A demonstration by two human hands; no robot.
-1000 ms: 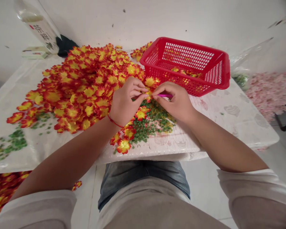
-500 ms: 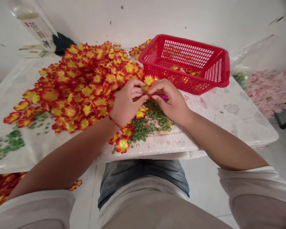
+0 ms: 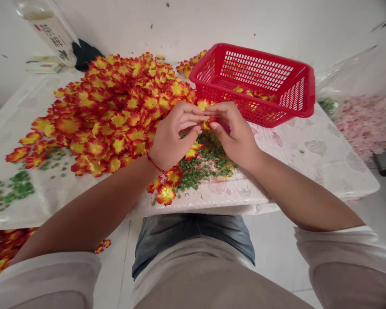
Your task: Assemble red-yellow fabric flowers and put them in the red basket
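Over the table's middle, my right hand (image 3: 239, 135) is closed, thumb against fingers, on a red-and-yellow artificial flower (image 3: 206, 125). A thin purple stick (image 3: 225, 127) also shows in that hand, most of it hidden. My left hand (image 3: 173, 135) faces it, thumb apart from the fingers, with fingertips meeting those of my right hand; I see nothing held in it. Under both hands spread small green plastic pieces (image 3: 194, 171). A few loose artificial flowers (image 3: 166, 194) lie by my left wrist, and a large heap of the same flowers (image 3: 116, 116) rises to the left.
A red plastic basket (image 3: 254, 96) with some flowers inside stands behind my right hand. At the back left are a bottle (image 3: 53, 36) and a small box (image 3: 43, 65). Pink flowers (image 3: 368, 122) sit beyond the table's right edge. More green pieces (image 3: 17, 189) lie far left.
My left thumb and fingers have parted from their pinch at the flower. The flower and purple stick have shifted slightly right with my right hand.
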